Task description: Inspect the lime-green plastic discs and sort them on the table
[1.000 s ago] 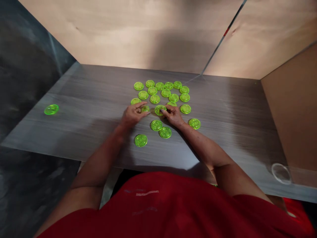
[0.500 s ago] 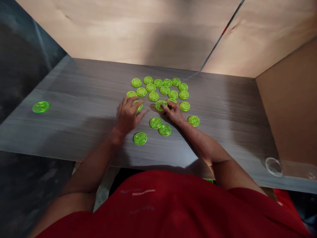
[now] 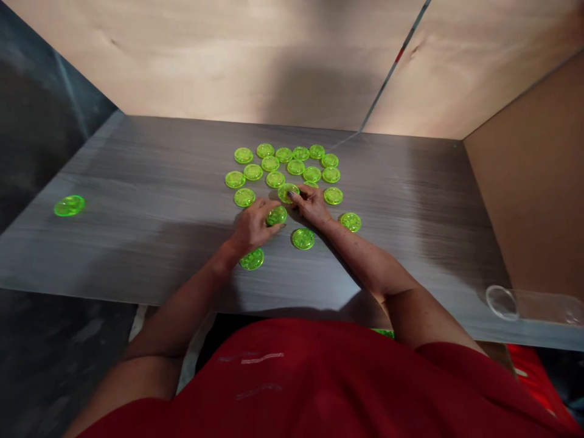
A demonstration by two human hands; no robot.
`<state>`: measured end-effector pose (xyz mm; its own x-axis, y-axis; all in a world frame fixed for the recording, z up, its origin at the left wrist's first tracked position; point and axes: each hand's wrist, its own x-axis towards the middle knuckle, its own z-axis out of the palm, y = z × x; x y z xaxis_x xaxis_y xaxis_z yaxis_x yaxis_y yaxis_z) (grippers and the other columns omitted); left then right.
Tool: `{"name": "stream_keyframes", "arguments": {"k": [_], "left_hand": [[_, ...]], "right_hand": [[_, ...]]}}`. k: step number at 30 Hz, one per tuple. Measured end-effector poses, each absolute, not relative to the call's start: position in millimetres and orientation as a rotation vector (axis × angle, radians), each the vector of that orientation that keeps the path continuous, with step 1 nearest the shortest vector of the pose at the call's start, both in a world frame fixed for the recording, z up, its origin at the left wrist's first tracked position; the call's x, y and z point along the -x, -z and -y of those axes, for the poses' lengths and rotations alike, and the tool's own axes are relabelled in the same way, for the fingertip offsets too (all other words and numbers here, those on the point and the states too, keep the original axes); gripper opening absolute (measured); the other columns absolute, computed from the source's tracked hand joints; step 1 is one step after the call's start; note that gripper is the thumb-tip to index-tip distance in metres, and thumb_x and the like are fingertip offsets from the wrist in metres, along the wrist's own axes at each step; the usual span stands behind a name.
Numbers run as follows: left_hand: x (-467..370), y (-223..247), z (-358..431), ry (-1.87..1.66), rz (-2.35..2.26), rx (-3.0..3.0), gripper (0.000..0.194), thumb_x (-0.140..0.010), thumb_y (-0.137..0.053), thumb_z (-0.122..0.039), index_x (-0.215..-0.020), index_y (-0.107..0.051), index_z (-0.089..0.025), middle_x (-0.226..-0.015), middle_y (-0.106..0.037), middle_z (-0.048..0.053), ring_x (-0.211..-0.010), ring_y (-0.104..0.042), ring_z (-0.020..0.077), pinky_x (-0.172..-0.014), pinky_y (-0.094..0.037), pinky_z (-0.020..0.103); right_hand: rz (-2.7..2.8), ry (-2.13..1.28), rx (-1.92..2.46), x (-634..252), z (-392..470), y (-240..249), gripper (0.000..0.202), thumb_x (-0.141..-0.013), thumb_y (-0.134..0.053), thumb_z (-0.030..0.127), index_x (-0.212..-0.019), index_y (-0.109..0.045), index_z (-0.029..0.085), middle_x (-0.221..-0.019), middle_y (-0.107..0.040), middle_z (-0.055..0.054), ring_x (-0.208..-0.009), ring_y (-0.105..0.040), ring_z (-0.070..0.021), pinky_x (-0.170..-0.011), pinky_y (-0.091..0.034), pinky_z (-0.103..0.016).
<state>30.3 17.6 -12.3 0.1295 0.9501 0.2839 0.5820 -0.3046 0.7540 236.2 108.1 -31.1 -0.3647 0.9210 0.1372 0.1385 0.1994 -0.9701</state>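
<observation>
My left hand [image 3: 256, 226] grips a round, clear yellow-green disc [image 3: 276, 215] between thumb and fingers, at the centre of the table. Just to its right, my right hand [image 3: 312, 205] pinches another green disc [image 3: 288, 193] by its right edge. Several similar discs lie beyond my hands in loose rows, among them one at the back left [image 3: 243, 156]. Nearer to me are a disc [image 3: 303, 239] below my right hand and one [image 3: 252, 259] beside my left wrist. A further disc [image 3: 350, 222] rests right of my right forearm.
A lone green disc [image 3: 69, 205] lies at the far left of the grey wood-grain table [image 3: 137, 164]. A clear plastic container [image 3: 538, 307] lies on its side at the right front. Pale boards [image 3: 205, 61] rise behind the table, and a brown panel [image 3: 538, 164] stands at the right.
My left hand has moved right and toward me, from above the left discs, and has taken hold of a disc from near the centre. My right hand keeps its pinch.
</observation>
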Motion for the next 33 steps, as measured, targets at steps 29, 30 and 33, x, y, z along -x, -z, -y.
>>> {"name": "stream_keyframes", "arguments": {"k": [29,30,33], "left_hand": [[-19,6,-40,-1.501,-1.309,-1.176,0.057,-0.067,-0.104,-0.059,-0.103,-0.083,-0.02,-0.088,-0.079,0.001,-0.073,-0.07,0.0172,-0.068,-0.068,0.033],[-20,7,-41,-1.521,-1.32,-1.196,0.056,-0.068,-0.103,-0.059,-0.102,-0.083,-0.02,-0.086,-0.078,0.001,-0.073,-0.069,0.017,-0.069,-0.067,0.033],[-21,14,-40,-1.58,-1.375,-1.263,0.049,-0.075,-0.099,-0.058,-0.101,-0.083,-0.02,-0.093,-0.079,0.003,-0.081,-0.073,0.0188,-0.076,-0.067,0.033]], "right_hand": [[1.688,-1.222,0.966,-240,-109,38,0.048,-0.095,-0.077,0.072,-0.094,-0.077,0.024,-0.076,-0.066,-0.005,-0.072,-0.058,-0.0214,-0.062,-0.05,-0.034],[1.692,-1.223,0.965,-240,-109,38,0.047,-0.096,-0.077,0.071,-0.094,-0.076,0.025,-0.076,-0.065,-0.005,-0.07,-0.057,-0.0208,-0.062,-0.049,-0.034],[1.7,-1.234,0.986,-240,-108,37,0.046,-0.096,-0.078,0.071,-0.091,-0.076,0.025,-0.075,-0.065,-0.005,-0.066,-0.055,-0.0197,-0.061,-0.049,-0.034]]}}
